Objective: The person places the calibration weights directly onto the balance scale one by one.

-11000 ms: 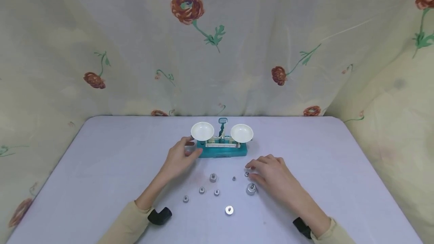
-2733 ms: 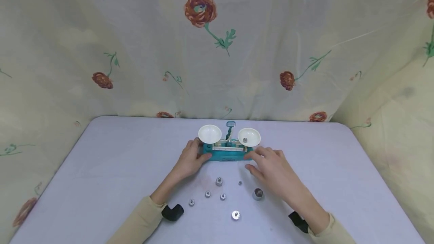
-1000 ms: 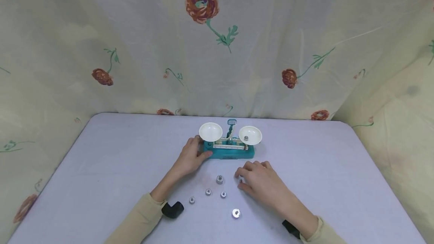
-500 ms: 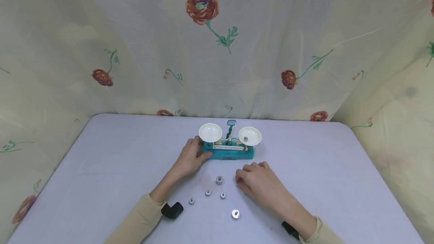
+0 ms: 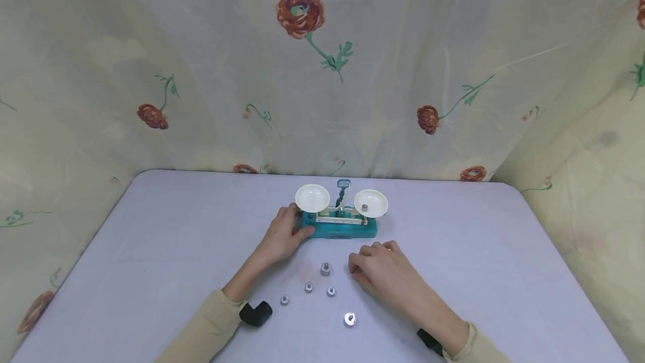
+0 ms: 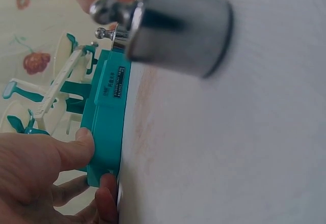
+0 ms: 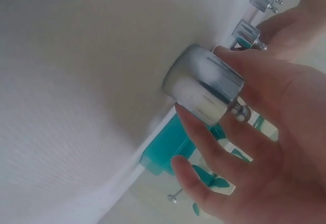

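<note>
A teal balance scale (image 5: 340, 230) with two white pans stands at the back middle. My left hand (image 5: 282, 237) grips the left end of its base, thumb (image 6: 79, 150) in front and fingers behind. One small metal weight (image 5: 364, 208) lies in the right pan (image 5: 377, 201); the left pan (image 5: 312, 198) holds nothing. In front of the scale's right end, my right hand (image 5: 385, 276) has thumb and forefinger closed together on a tiny weight, mostly hidden by them. A large cylindrical weight (image 7: 204, 84) stands under that hand, hidden in the head view.
Several knobbed metal weights stand between the forearms, among them one medium weight (image 5: 326, 269) and a flat-topped one (image 5: 350, 319) nearest the front. A floral cloth (image 5: 383, 71) hangs behind the pale table (image 5: 176, 240).
A weight from beside the right hand now lies in the right pan. The right hand then moved down and left, over the large weight, and its fingertips closed on the tiny weight.
</note>
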A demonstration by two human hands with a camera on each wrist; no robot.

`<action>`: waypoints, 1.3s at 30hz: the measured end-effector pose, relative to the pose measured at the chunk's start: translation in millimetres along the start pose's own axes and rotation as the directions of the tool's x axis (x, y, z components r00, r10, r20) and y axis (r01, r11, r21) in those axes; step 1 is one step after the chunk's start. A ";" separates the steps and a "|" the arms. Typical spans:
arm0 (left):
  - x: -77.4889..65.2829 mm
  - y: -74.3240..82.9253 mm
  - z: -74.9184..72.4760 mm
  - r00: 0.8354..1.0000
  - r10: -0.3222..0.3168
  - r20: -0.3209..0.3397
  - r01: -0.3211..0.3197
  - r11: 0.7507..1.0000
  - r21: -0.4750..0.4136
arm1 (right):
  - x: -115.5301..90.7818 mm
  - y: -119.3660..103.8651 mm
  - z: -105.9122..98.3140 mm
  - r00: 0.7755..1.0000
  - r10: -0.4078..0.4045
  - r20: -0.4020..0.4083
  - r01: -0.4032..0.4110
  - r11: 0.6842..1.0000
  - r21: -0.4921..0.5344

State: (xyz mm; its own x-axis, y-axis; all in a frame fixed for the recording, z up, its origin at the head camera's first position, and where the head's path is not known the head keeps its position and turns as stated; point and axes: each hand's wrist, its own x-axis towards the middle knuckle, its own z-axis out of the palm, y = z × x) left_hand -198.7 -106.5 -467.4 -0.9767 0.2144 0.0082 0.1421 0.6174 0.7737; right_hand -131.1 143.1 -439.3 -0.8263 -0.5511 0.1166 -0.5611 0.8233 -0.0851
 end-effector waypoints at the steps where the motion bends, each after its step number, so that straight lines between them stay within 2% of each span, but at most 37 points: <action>1: 0.0 0.1 0.0 1.000 0.001 -0.001 -0.001 1.000 0.002 | 0.3 0.0 -0.6 1.000 0.002 0.004 -0.002 1.000 0.000; 6: 0.2 0.1 0.1 1.000 0.003 -0.002 -0.003 1.000 0.004 | 1.5 0.8 -4.5 1.000 0.005 0.012 -0.004 1.000 -0.015; 15: 0.9 -0.2 -0.1 1.000 0.001 0.002 -0.001 1.000 0.016 | 1.0 2.6 -14.4 1.000 -0.012 -0.020 0.011 1.000 -0.015; 22: 0.9 0.7 -0.2 1.000 -0.001 0.001 0.001 1.000 0.012 | 4.6 3.4 -23.8 1.000 0.028 0.008 -0.028 1.000 0.012; 31: 0.8 1.8 0.2 1.000 0.005 0.007 -0.005 1.000 -0.001 | 7.1 7.9 -38.0 0.997 0.072 -0.031 -0.070 0.996 0.059; 39: 0.7 0.5 -0.1 1.000 0.001 0.000 -0.001 1.000 0.002 | 10.6 11.4 -45.3 0.996 0.081 -0.042 -0.079 0.996 0.044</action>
State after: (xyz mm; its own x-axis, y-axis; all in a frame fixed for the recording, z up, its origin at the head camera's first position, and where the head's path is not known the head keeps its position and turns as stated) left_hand -199.3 -106.2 -466.9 -0.9766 0.2151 0.0092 0.1435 0.6188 0.7723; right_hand -144.1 152.8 -394.3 -0.8661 -0.4767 0.1504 -0.4959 0.8574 -0.1378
